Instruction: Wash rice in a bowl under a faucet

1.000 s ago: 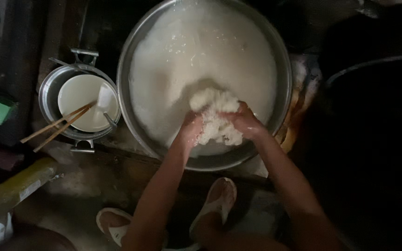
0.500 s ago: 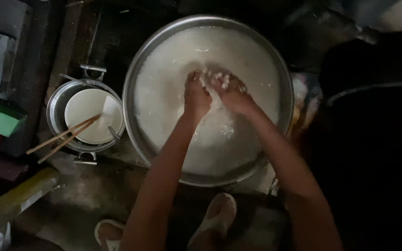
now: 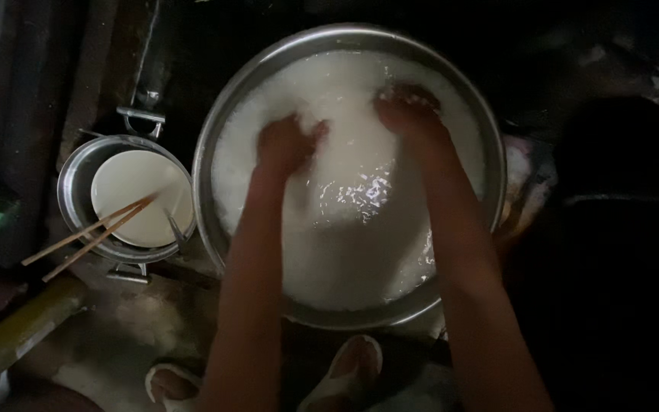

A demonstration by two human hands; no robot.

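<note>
Hands, formerly joined mid-basin, now parted: left hand (image 3: 287, 145) and right hand (image 3: 413, 114) pressed fingers-down into wet rice (image 3: 345, 91) held in metal basin (image 3: 219, 130); grip cannot be told. Washing judged ongoing.

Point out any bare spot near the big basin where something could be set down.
Bare floor lies between the small pot, the basin and the sandals. Inside the basin, both the left hand and right hand sit in rice. The small pot holds a plate and chopsticks.
</note>
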